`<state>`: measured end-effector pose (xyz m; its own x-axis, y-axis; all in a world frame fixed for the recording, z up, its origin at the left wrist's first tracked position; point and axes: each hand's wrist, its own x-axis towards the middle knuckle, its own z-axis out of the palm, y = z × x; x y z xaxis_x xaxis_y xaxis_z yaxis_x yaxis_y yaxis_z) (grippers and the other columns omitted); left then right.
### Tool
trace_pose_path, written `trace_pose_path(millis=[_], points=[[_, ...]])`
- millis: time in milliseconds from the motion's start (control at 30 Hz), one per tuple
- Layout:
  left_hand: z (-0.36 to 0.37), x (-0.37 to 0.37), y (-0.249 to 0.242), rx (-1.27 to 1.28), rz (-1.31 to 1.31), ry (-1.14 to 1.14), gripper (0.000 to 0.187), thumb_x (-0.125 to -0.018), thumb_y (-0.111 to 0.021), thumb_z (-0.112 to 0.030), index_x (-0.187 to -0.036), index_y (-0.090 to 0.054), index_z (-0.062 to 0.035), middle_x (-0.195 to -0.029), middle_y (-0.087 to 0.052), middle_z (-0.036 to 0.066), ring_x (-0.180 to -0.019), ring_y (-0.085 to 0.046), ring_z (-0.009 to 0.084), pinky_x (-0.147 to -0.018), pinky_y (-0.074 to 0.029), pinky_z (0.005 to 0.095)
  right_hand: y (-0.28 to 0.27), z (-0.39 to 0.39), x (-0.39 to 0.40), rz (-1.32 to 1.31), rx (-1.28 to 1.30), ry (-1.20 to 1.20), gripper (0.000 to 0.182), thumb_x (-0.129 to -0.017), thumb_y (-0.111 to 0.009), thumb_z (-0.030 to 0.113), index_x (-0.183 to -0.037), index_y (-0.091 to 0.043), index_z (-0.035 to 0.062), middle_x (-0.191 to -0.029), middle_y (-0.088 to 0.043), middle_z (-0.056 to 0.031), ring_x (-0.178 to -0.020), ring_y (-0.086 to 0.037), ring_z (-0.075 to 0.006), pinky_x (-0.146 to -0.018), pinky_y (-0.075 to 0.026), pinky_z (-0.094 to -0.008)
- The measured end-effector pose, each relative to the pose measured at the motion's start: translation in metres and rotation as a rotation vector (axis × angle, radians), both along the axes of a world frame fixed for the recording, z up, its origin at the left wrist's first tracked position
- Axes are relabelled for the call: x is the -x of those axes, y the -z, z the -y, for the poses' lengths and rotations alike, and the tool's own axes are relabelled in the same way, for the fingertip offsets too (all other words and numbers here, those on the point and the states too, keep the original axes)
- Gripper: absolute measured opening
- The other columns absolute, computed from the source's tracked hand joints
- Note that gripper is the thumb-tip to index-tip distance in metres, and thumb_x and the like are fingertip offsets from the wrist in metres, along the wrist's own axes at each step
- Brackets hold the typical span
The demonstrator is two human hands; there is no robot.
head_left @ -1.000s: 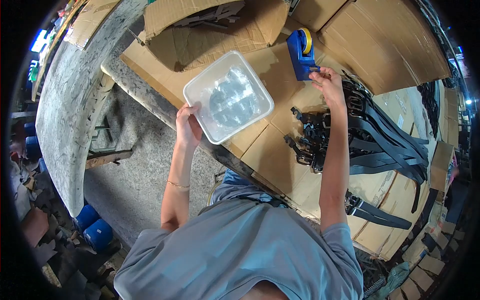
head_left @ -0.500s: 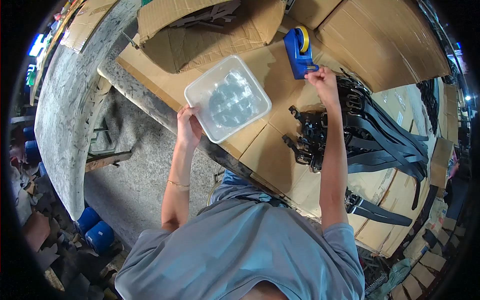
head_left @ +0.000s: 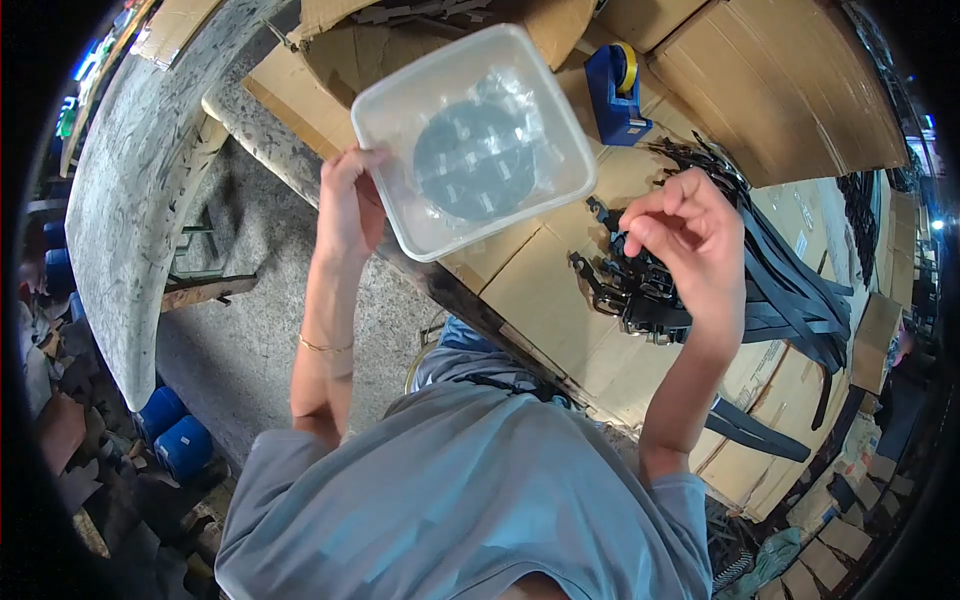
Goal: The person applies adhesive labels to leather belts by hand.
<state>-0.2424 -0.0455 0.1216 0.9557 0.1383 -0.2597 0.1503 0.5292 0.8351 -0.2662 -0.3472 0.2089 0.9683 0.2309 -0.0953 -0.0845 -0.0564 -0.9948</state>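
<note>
My left hand (head_left: pixel 350 205) grips the left edge of a translucent plastic container (head_left: pixel 565 150), raised and tilted above the cardboard-covered table. A round grey-blue area (head_left: pixel 470 165) shows at its base, with small shiny patches across it. Right of the container, my right hand (head_left: pixel 698 240) is raised over the black straps, thumb and fingertips pinched together. Whatever lies in that pinch, if anything, is too small to make out. Beyond this hand stands a blue tape dispenser (head_left: pixel 605 100) with a yellow-cored roll (head_left: pixel 627 68).
A bundle of black straps with buckles (head_left: pixel 790 275) lies on the table's right side, and another strap (head_left: pixel 760 432) lies nearer me. An open cardboard box (head_left: pixel 335 65) stands at the back; a larger carton (head_left: pixel 780 90) is at back right. Blue containers (head_left: pixel 183 445) sit on the floor at left.
My left hand has lifted the container up, closer to the camera. My right hand has left the tape dispenser and come back toward me, its fingertips still pinched.
</note>
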Motion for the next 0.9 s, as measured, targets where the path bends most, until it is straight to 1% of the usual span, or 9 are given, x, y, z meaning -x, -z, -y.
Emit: trace_pose_path(millis=[100, 167, 367, 433, 500, 667, 767, 900], points=[[0.010, 0.001, -0.034, -0.064, 0.062, 0.051, 0.021, -0.079, -0.047, -0.008, -0.091, -0.055, 0.0074, -0.081, -0.062, 0.013, -0.068, -0.063, 0.0164, -0.064, -0.054, 0.0293, -0.006, -0.017, 0.016, 0.117, -0.019, 0.070, 0.024, -0.082, -0.059, -0.007, -0.085, -0.038, 0.0050, -0.083, -0.063, -0.0114, -0.072, -0.059, -0.0103, -0.066, -0.049, -0.0219], [0.012, 0.001, -0.042, -0.059, 0.077, 0.052, 0.020, -0.079, -0.047, -0.008, -0.091, -0.055, 0.0070, -0.081, -0.062, 0.012, -0.067, -0.063, 0.0158, -0.064, -0.054, 0.0288, -0.007, -0.022, 0.020, 0.119, -0.012, 0.079, 0.024, -0.082, -0.059, -0.007, -0.085, -0.038, 0.0049, -0.083, -0.063, -0.0112, -0.072, -0.058, -0.0100, -0.066, -0.049, -0.0217], [0.015, 0.008, -0.050, -0.097, 0.108, 0.007, 0.015, -0.079, -0.051, -0.008, -0.088, -0.056, 0.0042, -0.080, -0.062, 0.009, -0.067, -0.062, 0.0131, -0.064, -0.054, 0.0266, -0.006, -0.027, 0.026, 0.156, -0.019, 0.138, 0.023, -0.082, -0.061, -0.005, -0.084, -0.040, 0.0040, -0.083, -0.063, -0.0104, -0.071, -0.058, -0.0088, -0.066, -0.048, -0.0214], [0.014, 0.010, -0.052, -0.108, 0.120, -0.002, 0.013, -0.079, -0.052, -0.007, -0.086, -0.056, 0.0033, -0.080, -0.062, 0.009, -0.067, -0.062, 0.0125, -0.063, -0.053, 0.0259, -0.006, -0.028, 0.026, 0.156, 0.043, 0.176, 0.023, -0.081, -0.063, -0.003, -0.083, -0.041, 0.0035, -0.082, -0.063, -0.0104, -0.070, -0.057, -0.0081, -0.065, -0.048, -0.0209], [0.013, 0.014, -0.052, -0.120, 0.148, 0.018, 0.011, -0.079, -0.052, -0.006, -0.084, -0.057, 0.0029, -0.078, -0.062, 0.007, -0.066, -0.062, 0.0116, -0.063, -0.052, 0.0248, -0.005, -0.028, 0.027, 0.159, 0.043, 0.190, 0.024, -0.081, -0.064, -0.003, -0.082, -0.041, 0.0031, -0.081, -0.063, -0.0105, -0.070, -0.057, -0.0081, -0.064, -0.048, -0.0206], [0.018, 0.021, -0.057, -0.118, 0.185, 0.015, 0.014, -0.080, -0.051, -0.005, -0.087, -0.059, 0.0045, -0.078, -0.063, 0.008, -0.064, -0.062, 0.0110, -0.062, -0.052, 0.0244, -0.003, -0.031, 0.029, 0.153, 0.092, 0.249, 0.024, -0.080, -0.065, -0.003, -0.082, -0.042, 0.0022, -0.080, -0.063, -0.0110, -0.069, -0.058, -0.0083, -0.063, -0.048, -0.0201], [0.018, 0.024, -0.057, -0.123, 0.198, 0.010, 0.015, -0.081, -0.051, -0.004, -0.089, -0.059, 0.0055, -0.080, -0.064, 0.009, -0.064, -0.062, 0.0112, -0.062, -0.052, 0.0248, 0.002, -0.032, 0.029, 0.189, 0.148, 0.267, 0.023, -0.080, -0.065, -0.003, -0.083, -0.043, 0.0015, -0.081, -0.064, -0.0113, -0.070, -0.059, -0.0085, -0.063, -0.047, -0.0201], [0.019, 0.026, -0.057, -0.085, 0.195, 0.011, 0.015, -0.081, -0.051, -0.003, -0.089, -0.059, 0.0061, -0.081, -0.064, 0.010, -0.063, -0.062, 0.0119, -0.061, -0.053, 0.0257, 0.009, -0.037, 0.028, 0.222, 0.257, 0.320, 0.021, -0.078, -0.067, -0.001, -0.080, -0.045, 0.0000, -0.077, -0.064, -0.0116, -0.067, -0.060, -0.0089, -0.061, -0.048, -0.0217]])
